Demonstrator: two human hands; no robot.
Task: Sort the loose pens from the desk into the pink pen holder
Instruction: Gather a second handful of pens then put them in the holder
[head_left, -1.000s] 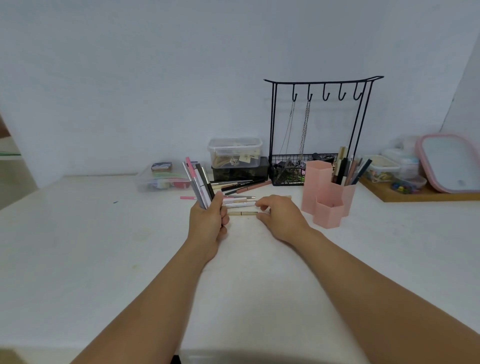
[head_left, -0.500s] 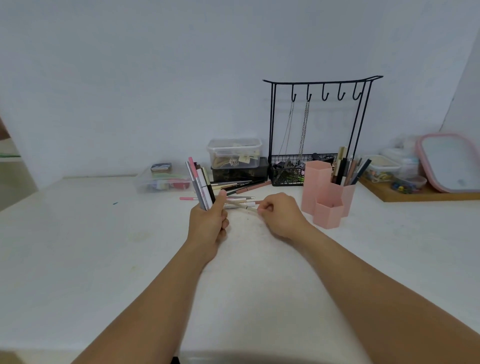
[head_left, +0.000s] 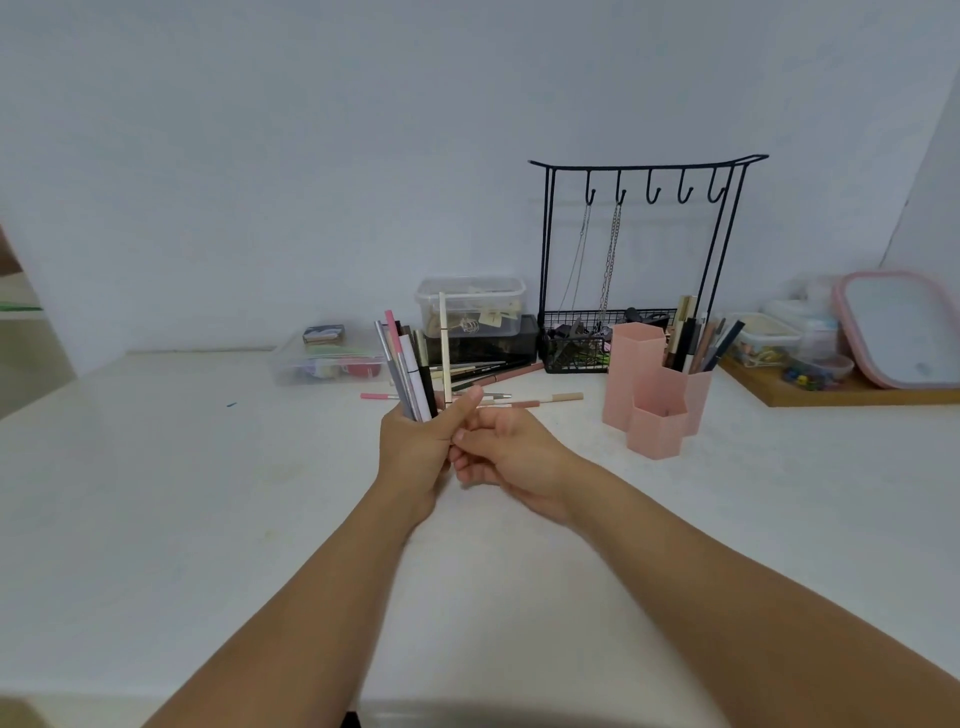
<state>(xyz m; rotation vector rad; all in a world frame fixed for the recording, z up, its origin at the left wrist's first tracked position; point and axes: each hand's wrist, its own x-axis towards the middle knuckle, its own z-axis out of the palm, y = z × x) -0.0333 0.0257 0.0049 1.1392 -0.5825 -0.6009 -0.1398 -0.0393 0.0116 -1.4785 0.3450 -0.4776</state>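
Farthest left on the white table (head_left: 156, 493), a clear plastic box (head_left: 332, 361) sat by the wall. Next, the left hand (head_left: 415, 447) had its grip clamped on a bundle of pens (head_left: 408, 374), held upright above the table. A cream pen (head_left: 445, 348) rose tallest beside that bundle, its lower end hidden between the two hands. The right hand (head_left: 511, 454) pressed against the left with fingers curled; what it gripped could not be told. Behind them, loose pens (head_left: 488, 371) lay on the table. Further right stood the pink pen holder (head_left: 657, 395), pens already in its rear compartment, with a black wire rack (head_left: 644, 260) behind.
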